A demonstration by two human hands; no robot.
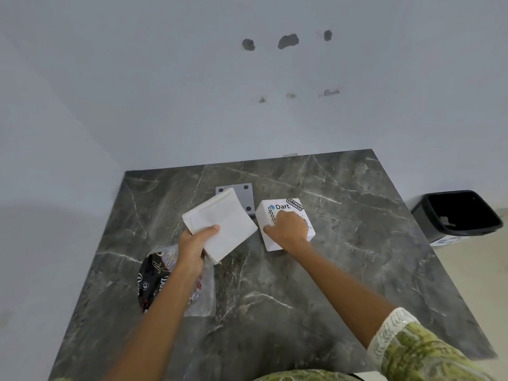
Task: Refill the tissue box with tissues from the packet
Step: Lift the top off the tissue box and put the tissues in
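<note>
A thick stack of white tissues point(222, 224) is held just above the dark marble table point(343, 257), with my left hand point(193, 240) gripping its near corner. To the right sits the white cube-shaped tissue box point(277, 209) with "Dart" stickers on it. My right hand point(288, 229) grips the box from its near side and covers much of it. Under my left forearm lies the clear plastic packet point(154, 279) with black print, flat on the table. The box's opening is hidden.
A grey square plate point(244, 195) with black dots at its corners lies behind the tissues. A black waste bin point(459, 213) stands on the floor to the right of the table. A white wall rises just behind the table.
</note>
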